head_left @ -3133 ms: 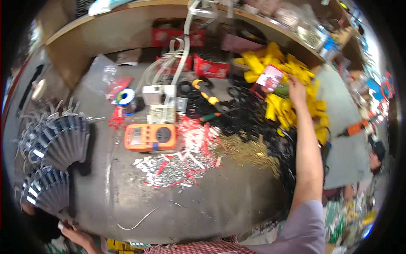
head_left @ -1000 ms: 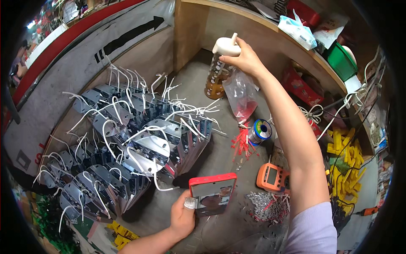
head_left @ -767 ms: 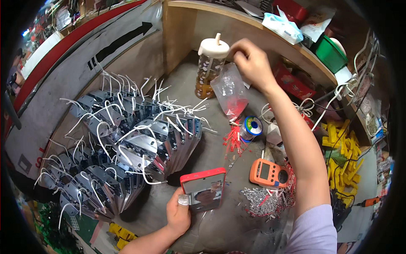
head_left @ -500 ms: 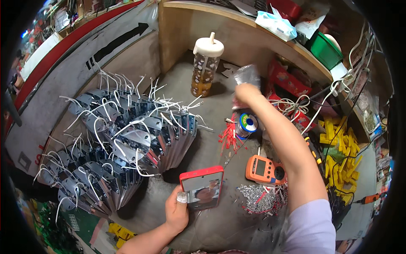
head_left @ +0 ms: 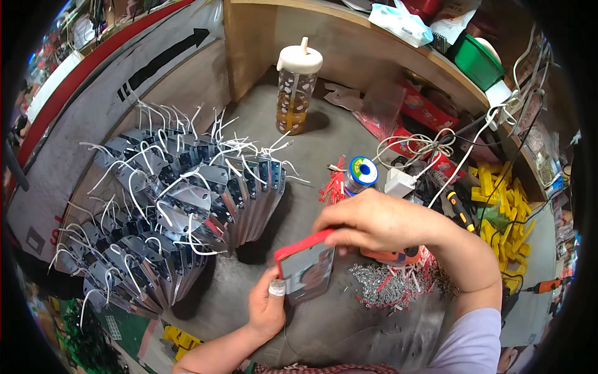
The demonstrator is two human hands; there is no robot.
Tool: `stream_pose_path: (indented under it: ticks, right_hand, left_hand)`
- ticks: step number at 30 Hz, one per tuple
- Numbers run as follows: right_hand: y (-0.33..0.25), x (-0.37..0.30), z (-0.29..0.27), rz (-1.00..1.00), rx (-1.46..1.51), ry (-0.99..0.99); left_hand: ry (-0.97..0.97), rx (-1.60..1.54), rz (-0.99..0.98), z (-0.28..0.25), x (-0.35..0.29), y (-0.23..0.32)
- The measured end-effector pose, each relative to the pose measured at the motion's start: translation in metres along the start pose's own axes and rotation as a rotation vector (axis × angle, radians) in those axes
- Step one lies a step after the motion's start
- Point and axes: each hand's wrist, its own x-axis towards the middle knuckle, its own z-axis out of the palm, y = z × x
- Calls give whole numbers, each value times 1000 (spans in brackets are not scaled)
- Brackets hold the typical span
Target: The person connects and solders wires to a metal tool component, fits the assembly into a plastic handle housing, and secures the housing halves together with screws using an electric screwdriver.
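Wood wall (head_left: 355, 53) rims the back of the grey worktop (head_left: 305, 187). Open room runs b/w the wired metal parts (head_left: 208, 190) on the left & the blue spool (head_left: 362, 176), up to the bottle (head_left: 295, 103); small metal bits (head_left: 389, 288) crowd the right. Red phone (head_left: 306, 269) is over the near-mid worktop, b/w both hands. L hand (head_left: 266, 310) grips its left side. R hand (head_left: 374, 219): fingers almost closed, pinching the top right corner. Screen faces the person; red edge slants up to the right. Long axis: can't tell, too tipped.
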Motion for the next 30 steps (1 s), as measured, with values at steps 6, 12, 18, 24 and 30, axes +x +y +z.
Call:
stream_pose_path:
  ticks: [6, 12, 18, 24, 30]
  right_hand:
    - [43, -7, -65, 132, -57, 618]
    - [120, 55, -97, 128, -142, 749]
    - [141, 98, -103, 178, -130, 658]
    - [146, 109, -100, 208, 30, 741]
    - [150, 105, -93, 181, 62, 747]
  left_hand:
    - [-51, 232, 189, -2, 15, 13]
    - [-63, 317, 105, -4, 12, 7]
    - [-161, 419, 69, -12, 11, 6]
    - [-221, 457, 97, -12, 11, 5]
    - [-219, 491, 118, -10, 12, 7]
